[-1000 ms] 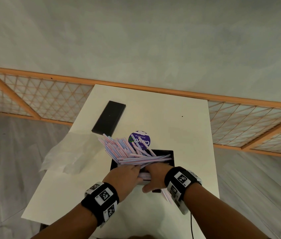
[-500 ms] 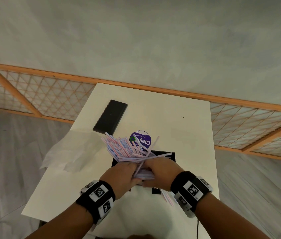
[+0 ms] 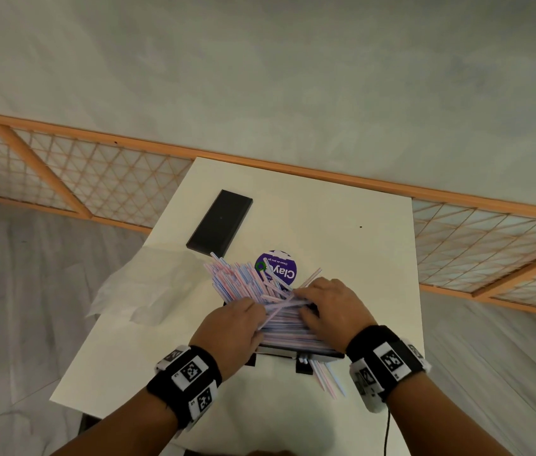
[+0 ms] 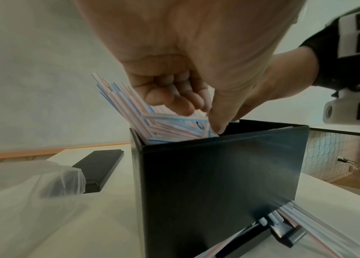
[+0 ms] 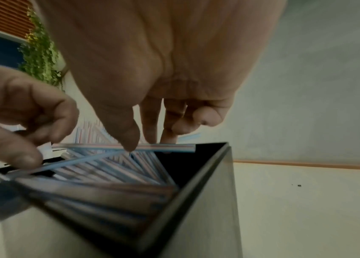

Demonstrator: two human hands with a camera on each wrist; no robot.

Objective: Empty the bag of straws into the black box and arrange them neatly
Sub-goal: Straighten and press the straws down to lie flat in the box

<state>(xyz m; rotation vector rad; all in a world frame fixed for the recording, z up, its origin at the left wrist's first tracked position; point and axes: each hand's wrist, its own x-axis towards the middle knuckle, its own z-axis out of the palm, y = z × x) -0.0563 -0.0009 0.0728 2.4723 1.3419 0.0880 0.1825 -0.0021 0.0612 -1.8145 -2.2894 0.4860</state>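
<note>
Over the black box, straws fan away leftward; left hand pinches crossed strays, right hand presses flat-fingered, equally near.

A white table carries everything. Toward its far left lies a flat black lid. A crumpled clear plastic bag lies at the left edge, partly hanging over it. A round purple label lies near the middle, just beyond the upright black box, which stands on the near half. A few loose straws lie on the table at the box's near right corner, beside what may be a small black clip.
</note>
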